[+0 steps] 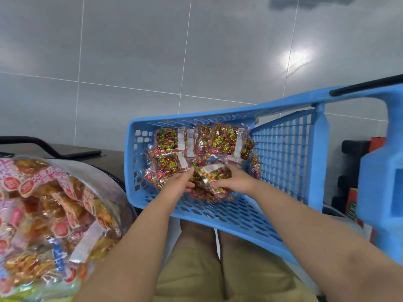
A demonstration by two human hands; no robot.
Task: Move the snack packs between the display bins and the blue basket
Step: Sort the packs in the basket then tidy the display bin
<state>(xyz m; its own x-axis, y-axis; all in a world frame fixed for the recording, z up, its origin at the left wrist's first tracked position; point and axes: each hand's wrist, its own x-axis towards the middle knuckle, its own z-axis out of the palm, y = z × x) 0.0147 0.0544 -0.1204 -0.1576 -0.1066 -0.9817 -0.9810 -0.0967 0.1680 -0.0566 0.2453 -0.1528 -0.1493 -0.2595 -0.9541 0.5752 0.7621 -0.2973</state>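
A blue basket point(283, 153) with latticed walls stands on the grey floor in front of me. Several clear snack packs point(220, 139) of red and gold wrapped sweets lie in its far end. Both my hands reach inside the basket. My left hand point(178, 185) and my right hand point(234, 180) grip the same bunch of snack packs point(214, 178) from either side, fingers curled into it. A clear display bin point(102, 173) at the left holds orange and pink snack packs point(52, 205).
The basket's tall blue handle post point(379, 192) rises close at the right, with a black grip bar point(366, 86) on top. Dark shelving with red boxes point(351, 171) stands behind it. A black cable point(54, 151) lies on the floor at the left. My knees are below the basket.
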